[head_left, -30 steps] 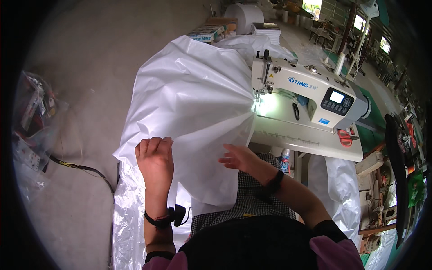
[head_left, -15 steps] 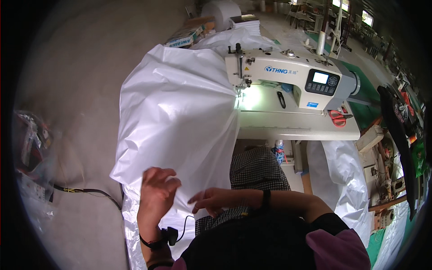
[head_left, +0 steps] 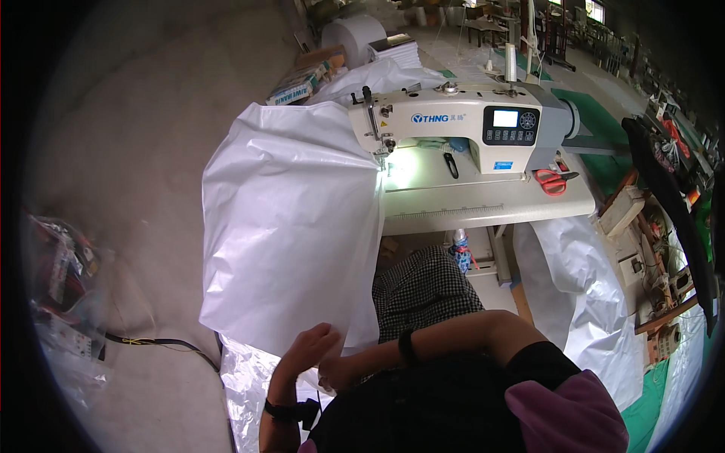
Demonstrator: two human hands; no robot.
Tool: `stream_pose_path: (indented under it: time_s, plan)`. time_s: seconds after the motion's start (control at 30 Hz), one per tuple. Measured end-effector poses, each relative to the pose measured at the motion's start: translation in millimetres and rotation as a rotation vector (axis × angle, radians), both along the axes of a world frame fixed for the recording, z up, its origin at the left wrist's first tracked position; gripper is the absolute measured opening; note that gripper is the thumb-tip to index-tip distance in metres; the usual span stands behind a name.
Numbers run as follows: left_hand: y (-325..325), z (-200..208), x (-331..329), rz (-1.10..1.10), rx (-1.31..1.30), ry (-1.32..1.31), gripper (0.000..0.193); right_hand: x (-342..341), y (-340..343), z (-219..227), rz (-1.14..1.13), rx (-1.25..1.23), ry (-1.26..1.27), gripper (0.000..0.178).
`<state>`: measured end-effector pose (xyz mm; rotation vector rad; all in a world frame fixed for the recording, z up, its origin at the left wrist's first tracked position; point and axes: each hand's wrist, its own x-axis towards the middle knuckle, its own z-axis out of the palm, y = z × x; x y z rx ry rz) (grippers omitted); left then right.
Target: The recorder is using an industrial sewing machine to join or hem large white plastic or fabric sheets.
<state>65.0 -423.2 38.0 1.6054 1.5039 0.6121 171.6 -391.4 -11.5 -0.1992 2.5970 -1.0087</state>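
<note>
A large white plastic sheet [head_left: 291,226] hangs from the sewing machine [head_left: 445,124] toward me, its far right corner under the lit needle area. At the sheet's near edge my left hand [head_left: 310,349] lies against it, fingers stretched out and slightly bent. Just right of and below it, my right hand [head_left: 337,373] is closed in a fist by the same edge. What sits inside that fist is hidden, with the sheet running down to it. My right forearm crosses in front of my body over a black-and-white checked cloth [head_left: 427,291].
Red-handled scissors [head_left: 552,182] and a black snips-like tool [head_left: 451,165] lie on the machine bed. More white sheeting [head_left: 578,302] drapes at the right. A white roll [head_left: 353,38] stands behind. A black cable [head_left: 162,343] runs along the floor at left.
My left hand has come down and right to the sheet's near edge. My right hand has lowered and closed. The sheet now lies flatter, and the whole view has shifted somewhat.
</note>
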Motion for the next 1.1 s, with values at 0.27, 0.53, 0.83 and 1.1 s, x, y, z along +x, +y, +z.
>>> stream_pose_path:
  time_s: [0.27, 0.53, 0.83, 1.1]
  plan:
    - [-22.5, -31.5, 37.7, 0.077, 0.352, 0.498, 0.022, 127.0, 27.7, 11.7, -0.884, -0.140, -0.091, 0.059]
    - [-14.9, -49.9, 37.2, -0.102, 0.516, 0.552, 0.016, 82.1, 51.2, -124.1, -0.715, -0.896, 0.274, 0.043]
    - [-9.5, -34.8, 9.4, 0.097, 0.278, 0.285, 0.018, 53.7, 4.6, -26.0, -0.435, -0.538, 0.322, 0.020]
    - [-10.9, -20.3, -2.6, -0.363, 0.606, 0.436, 0.012, 19.5, -15.6, -51.8, -0.324, -0.393, 0.513, 0.022]
